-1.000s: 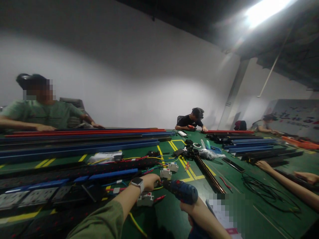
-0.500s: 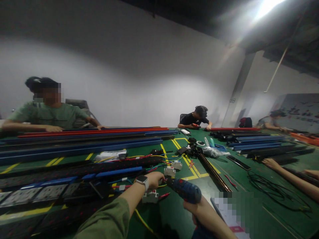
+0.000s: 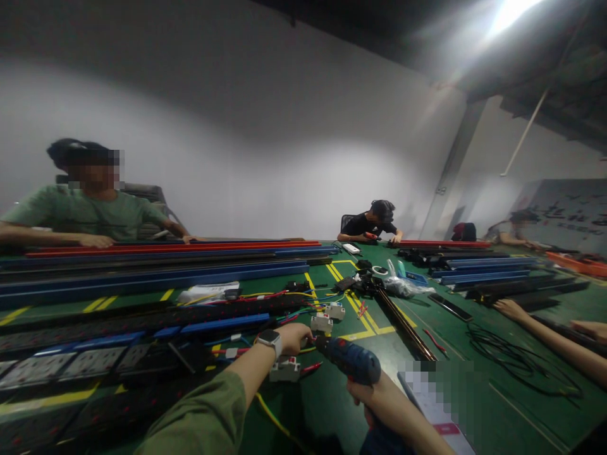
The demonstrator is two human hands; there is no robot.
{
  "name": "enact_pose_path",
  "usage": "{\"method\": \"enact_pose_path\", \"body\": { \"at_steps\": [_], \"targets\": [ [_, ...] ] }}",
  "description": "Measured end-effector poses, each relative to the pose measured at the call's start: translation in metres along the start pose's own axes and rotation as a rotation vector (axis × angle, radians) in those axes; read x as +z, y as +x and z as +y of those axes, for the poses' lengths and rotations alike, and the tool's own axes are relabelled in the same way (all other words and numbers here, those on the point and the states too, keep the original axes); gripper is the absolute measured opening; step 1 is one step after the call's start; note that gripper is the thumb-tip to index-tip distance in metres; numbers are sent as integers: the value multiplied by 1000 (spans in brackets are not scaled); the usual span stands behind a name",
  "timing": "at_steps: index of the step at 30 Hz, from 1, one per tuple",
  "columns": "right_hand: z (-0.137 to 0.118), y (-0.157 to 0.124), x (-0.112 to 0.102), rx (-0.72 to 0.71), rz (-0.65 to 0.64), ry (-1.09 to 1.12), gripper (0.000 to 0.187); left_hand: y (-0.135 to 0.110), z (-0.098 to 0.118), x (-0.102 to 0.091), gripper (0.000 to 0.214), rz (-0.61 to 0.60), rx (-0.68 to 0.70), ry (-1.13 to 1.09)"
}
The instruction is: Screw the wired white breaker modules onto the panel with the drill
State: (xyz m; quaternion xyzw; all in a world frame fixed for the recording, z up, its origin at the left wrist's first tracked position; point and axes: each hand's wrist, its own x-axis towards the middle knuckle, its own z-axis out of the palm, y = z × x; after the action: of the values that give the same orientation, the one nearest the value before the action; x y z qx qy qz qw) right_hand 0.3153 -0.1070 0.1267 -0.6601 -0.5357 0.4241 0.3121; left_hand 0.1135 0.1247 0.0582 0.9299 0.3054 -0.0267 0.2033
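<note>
My right hand is wrapped round the grip of a blue and black cordless drill, whose nose points left. Right at its tip, my left hand has its fingers bent together; what they pinch is too small to make out. White circuit breakers lie close by: one breaker just beyond my left fingers, another breaker behind it, and a third breaker below my wrist. A red wire sticks out from the nearest one. Toward me, a yellow wire curves across the green table.
Black and blue strips with sockets fill the left side. Copper-coloured bars, a phone and coiled black cable lie to the right. A co-worker's arm reaches in there. Other people sit across the table.
The camera view has shifted slightly. Both my hands and the drill keep almost the same position against each other. The co-worker at far left has turned a little.
</note>
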Motion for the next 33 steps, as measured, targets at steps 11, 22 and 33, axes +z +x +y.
{"method": "enact_pose_path", "body": {
  "at_steps": [11,22,33],
  "targets": [
    [-6,-1,-1,44,5,-1,16,-3,6,-5,60,-21,-1,10],
    [1,3,-1,37,7,4,17,0,1,-2,62,-12,14,0],
    [-6,-2,-1,32,-6,2,18,-4,6,-6,59,-10,4,-15]
  ]
}}
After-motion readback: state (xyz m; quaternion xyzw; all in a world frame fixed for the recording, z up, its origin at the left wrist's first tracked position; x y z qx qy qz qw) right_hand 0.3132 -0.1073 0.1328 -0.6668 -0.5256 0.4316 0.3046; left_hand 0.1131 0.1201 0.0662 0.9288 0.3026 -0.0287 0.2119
